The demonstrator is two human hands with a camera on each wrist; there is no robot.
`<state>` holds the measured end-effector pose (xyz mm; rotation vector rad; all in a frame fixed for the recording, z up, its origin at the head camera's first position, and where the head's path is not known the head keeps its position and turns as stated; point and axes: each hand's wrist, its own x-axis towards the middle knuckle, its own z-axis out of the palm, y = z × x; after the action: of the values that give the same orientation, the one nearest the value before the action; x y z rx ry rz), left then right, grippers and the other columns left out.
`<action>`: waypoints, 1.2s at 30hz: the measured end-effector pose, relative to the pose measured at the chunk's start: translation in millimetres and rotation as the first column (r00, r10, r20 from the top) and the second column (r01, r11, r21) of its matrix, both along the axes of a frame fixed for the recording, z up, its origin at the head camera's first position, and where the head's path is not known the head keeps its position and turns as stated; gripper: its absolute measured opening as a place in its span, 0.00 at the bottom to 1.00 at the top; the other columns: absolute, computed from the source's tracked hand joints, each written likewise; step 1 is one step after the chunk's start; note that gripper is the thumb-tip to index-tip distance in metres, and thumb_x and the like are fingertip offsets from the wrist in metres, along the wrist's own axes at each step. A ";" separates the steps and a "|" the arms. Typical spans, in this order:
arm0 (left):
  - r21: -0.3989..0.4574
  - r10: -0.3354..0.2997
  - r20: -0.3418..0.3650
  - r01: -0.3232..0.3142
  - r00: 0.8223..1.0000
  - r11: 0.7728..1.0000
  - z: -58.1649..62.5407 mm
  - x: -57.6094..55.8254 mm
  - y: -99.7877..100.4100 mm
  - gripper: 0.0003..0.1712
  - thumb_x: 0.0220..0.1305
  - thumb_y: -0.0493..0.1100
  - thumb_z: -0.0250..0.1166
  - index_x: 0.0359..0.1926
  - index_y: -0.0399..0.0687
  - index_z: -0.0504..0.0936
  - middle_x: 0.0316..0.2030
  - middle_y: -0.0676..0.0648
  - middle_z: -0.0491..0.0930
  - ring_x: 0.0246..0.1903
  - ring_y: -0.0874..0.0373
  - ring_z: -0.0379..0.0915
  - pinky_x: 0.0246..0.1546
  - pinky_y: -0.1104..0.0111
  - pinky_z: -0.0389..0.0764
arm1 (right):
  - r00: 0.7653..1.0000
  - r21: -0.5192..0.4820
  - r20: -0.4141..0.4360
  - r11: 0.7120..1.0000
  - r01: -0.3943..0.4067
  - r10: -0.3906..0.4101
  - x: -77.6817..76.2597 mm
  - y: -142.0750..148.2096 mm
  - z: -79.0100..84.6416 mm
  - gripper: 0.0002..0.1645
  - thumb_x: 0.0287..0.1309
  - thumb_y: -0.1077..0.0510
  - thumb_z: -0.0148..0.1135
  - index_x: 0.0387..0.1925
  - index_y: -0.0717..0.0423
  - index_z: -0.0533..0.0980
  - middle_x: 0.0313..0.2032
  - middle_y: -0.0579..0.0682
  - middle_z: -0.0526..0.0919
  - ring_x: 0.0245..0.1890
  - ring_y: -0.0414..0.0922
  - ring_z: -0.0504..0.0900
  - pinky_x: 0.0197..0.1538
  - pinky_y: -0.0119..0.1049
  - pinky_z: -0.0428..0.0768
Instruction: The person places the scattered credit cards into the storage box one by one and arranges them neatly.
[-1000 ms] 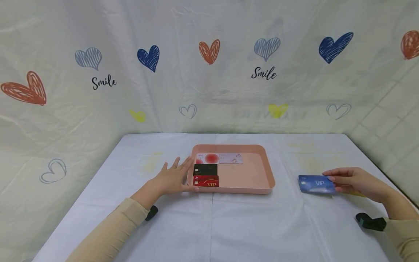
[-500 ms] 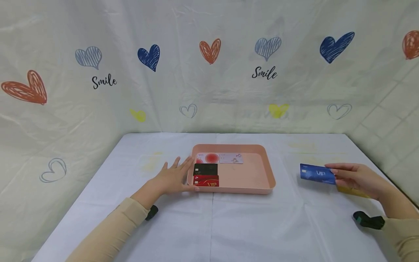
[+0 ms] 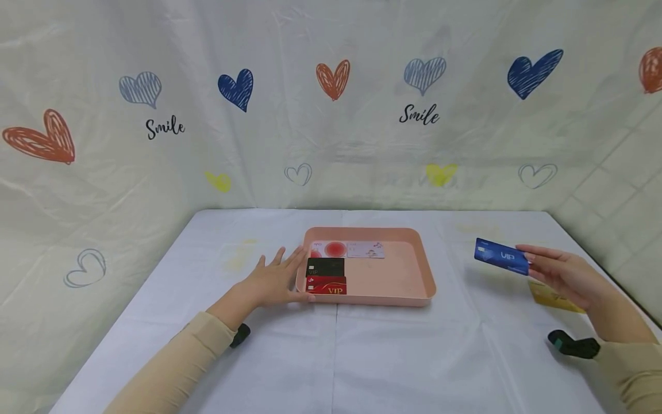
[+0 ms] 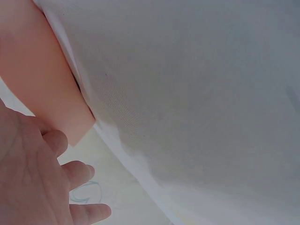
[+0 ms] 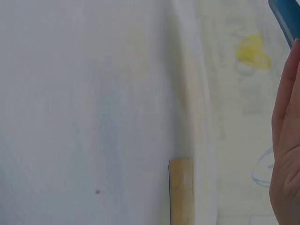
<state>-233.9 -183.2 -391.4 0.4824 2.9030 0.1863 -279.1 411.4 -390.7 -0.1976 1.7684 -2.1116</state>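
Observation:
My right hand (image 3: 555, 271) pinches a blue VIP card (image 3: 500, 256) by its right end and holds it in the air, right of the pink tray (image 3: 421, 270). The card's edge (image 5: 286, 18) shows in the right wrist view beside my fingers (image 5: 286, 154). My left hand (image 3: 274, 280) lies flat with fingers spread against the tray's left rim (image 4: 42, 79). In the tray lie a black card (image 3: 325, 267), a red VIP card (image 3: 326, 285) and two pale cards (image 3: 347, 249).
A gold card (image 3: 554, 297) lies flat on the white tablecloth under my right hand, its edge (image 5: 181, 192) seen from the right wrist. A heart-printed sheet hangs behind and beside the table. Black wrist mounts (image 3: 571, 346) sit on both sleeves.
My right hand has lifted the blue card off the table and tilted it upward, uncovering the gold card beneath. The left hand has not moved.

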 end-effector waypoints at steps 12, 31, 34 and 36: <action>-0.007 -0.005 -0.002 0.005 1.000 1.000 0.8 0.7 0.5 0.65 0.58 0.77 0.63 0.84 0.55 0.42 0.82 0.49 0.44 0.79 0.36 0.36 0.70 0.31 0.42 | 1.000 -0.045 -0.007 0.999 -0.003 0.003 -1.2 -21.7 6.9 0.26 0.79 0.67 0.44 0.47 0.45 0.89 0.45 0.41 0.85 0.40 0.39 0.84 0.46 0.31 0.84; -0.009 -0.001 0.007 0.001 1.000 1.000 0.6 0.6 -0.1 0.65 0.58 0.78 0.63 0.84 0.56 0.42 0.82 0.50 0.43 0.79 0.36 0.35 0.70 0.31 0.42 | 0.999 -0.018 -0.042 1.000 0.007 -0.008 -8.8 -59.1 15.3 0.23 0.77 0.66 0.50 0.45 0.43 0.89 0.44 0.40 0.85 0.40 0.38 0.84 0.46 0.30 0.84; -0.008 0.000 0.006 0.000 1.000 1.000 1.2 0.6 0.0 0.65 0.58 0.78 0.63 0.84 0.56 0.42 0.82 0.49 0.43 0.79 0.36 0.35 0.70 0.30 0.42 | 0.999 -0.028 -0.044 1.000 0.007 -0.008 -10.4 -64.7 15.1 0.24 0.78 0.67 0.49 0.45 0.44 0.89 0.44 0.40 0.85 0.40 0.38 0.84 0.45 0.30 0.84; -0.006 0.001 0.007 -0.001 1.000 1.000 1.7 1.0 0.3 0.65 0.58 0.78 0.63 0.84 0.57 0.42 0.82 0.50 0.43 0.79 0.36 0.35 0.70 0.31 0.42 | 0.999 -0.035 -0.050 0.999 0.001 -0.003 -11.3 -68.2 15.2 0.24 0.78 0.67 0.48 0.45 0.44 0.89 0.44 0.40 0.85 0.40 0.38 0.84 0.45 0.29 0.84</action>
<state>-233.0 -182.9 -389.6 0.4783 2.8959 0.1787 -290.4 343.2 -375.5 -0.2600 1.7608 -2.1581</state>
